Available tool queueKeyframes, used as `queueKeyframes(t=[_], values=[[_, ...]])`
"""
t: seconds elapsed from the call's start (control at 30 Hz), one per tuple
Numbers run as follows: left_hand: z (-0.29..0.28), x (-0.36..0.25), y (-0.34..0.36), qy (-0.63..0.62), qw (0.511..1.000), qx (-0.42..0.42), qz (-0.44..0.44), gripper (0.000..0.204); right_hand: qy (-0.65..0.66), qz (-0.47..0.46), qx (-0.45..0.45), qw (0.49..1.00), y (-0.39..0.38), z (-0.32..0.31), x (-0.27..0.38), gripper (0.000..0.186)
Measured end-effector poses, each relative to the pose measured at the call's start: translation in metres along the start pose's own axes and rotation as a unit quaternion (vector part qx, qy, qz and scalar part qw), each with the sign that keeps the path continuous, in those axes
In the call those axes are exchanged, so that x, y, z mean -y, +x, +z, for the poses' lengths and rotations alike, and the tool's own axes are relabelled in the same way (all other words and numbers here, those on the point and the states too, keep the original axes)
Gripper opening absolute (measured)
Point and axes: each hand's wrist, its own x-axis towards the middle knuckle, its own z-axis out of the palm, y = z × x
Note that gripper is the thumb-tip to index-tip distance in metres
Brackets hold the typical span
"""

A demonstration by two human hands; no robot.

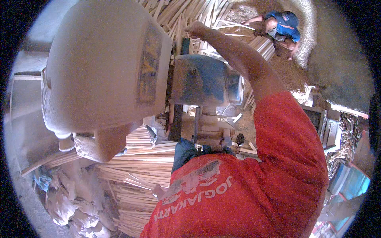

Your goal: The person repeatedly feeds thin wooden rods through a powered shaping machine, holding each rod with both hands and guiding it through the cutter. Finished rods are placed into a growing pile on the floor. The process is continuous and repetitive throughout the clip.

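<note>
A red-sleeved arm carries my right hand [197, 30] past the machine to its far side, by a heap of thin wooden strips [170, 12]. Its fingers look curled, but what they hold, if anything, is not clear. Low down in front of my red shirt is my left hand [159, 191], mostly hidden by the shirt. Its fingers appear closed around the end of a pale wooden strip [142, 181], over a stack of similar strips [131, 168]. Between my hands stands a large dust-coated machine housing [99, 67], with a blue motor-like part [200, 79] beside it.
At the far right a person in blue with a cap [286, 19] bends over more strips [264, 47] amid sawdust. Dusty sacks [77, 206] lie at the near left. Scrap wood [349, 135] is piled along the right side.
</note>
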Motion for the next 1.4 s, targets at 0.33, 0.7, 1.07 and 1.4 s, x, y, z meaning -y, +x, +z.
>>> queueKeyframes(t=[0.33,0.7,1.07,1.4], values=[[-0.005,0.017,-0.031,0.058,0.997,-0.031,-0.03,0.031,-0.348,-0.237,-0.019,0.907,0.044,0.023,-0.008,0.046],[0.006,0.001,-0.043,0.102,0.994,-0.027,-0.021,0.037,0.036,-0.278,0.036,0.959,0.105,0.054,-0.063,0.028],[0.01,-0.001,-0.042,0.119,0.992,-0.02,-0.035,0.045,0.007,-0.285,0.019,0.958,0.094,0.051,-0.057,0.025],[0.016,0.002,-0.027,0.112,0.993,-0.016,-0.036,0.048,0.367,-0.058,0.087,0.924,0.066,0.047,-0.041,0.024]])
